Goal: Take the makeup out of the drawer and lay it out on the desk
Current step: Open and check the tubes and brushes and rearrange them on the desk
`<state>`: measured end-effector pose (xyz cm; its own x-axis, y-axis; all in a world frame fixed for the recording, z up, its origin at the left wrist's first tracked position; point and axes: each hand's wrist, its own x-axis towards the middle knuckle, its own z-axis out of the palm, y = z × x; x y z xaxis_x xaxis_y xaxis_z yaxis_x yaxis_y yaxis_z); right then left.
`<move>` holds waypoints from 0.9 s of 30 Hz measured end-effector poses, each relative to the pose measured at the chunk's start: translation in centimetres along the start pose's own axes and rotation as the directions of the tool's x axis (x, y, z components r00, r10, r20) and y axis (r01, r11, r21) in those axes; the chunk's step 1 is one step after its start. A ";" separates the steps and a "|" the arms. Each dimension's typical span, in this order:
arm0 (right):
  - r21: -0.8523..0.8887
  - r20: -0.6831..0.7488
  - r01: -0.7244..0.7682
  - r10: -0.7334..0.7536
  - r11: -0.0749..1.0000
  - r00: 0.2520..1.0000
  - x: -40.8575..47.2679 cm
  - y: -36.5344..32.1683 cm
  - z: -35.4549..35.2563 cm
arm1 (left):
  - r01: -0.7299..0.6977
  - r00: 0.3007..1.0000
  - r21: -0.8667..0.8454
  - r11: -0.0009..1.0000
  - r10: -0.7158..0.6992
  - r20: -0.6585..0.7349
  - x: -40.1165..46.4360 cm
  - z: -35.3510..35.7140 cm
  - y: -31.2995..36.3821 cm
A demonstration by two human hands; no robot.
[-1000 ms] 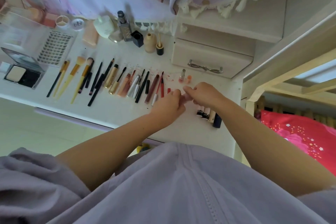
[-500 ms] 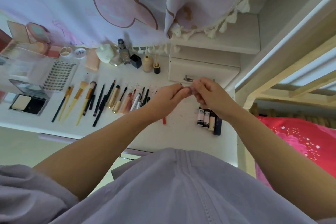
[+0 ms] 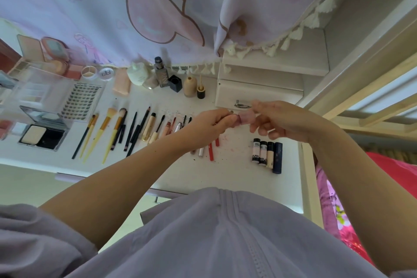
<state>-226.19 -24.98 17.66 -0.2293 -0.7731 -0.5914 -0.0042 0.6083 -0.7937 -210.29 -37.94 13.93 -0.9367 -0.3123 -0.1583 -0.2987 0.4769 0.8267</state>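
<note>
Small pink tube held above the white desk, pinched between left hand and right hand, one at each end. Below, rows of brushes and pencils, four short tubes side by side near the right edge (labels too small to read). Closed drawer behind the hands. Bottles and compacts further left. Pink-printed curtain hanging over the back; red bedding at right.

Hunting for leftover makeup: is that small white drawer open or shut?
Shut: the small white drawer front sits flush in its frame, with no gap showing inside.
</note>
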 end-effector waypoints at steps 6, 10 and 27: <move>0.041 0.003 0.064 -0.064 0.997 0.998 0.0 0.1 0.2 | 0.092 0.993 -0.286 0.954 -0.068 0.093 0.0 -0.5 0.3; 0.098 -0.007 -0.001 0.002 0.995 1.000 0.1 0.2 -0.1 | 0.119 0.987 -0.332 0.936 -0.074 0.146 0.3 -0.7 0.7; 0.099 0.022 -0.001 -0.001 0.995 1.000 0.4 0.9 -0.4 | 0.232 0.960 -0.416 0.879 -0.138 0.245 0.6 -0.9 0.3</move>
<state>-226.67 -24.68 16.71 -0.2076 -0.7776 -0.5936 0.0924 0.5885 -0.8032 -210.72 -38.75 14.57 -0.9025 -0.1645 -0.3980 -0.4043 0.0054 0.9146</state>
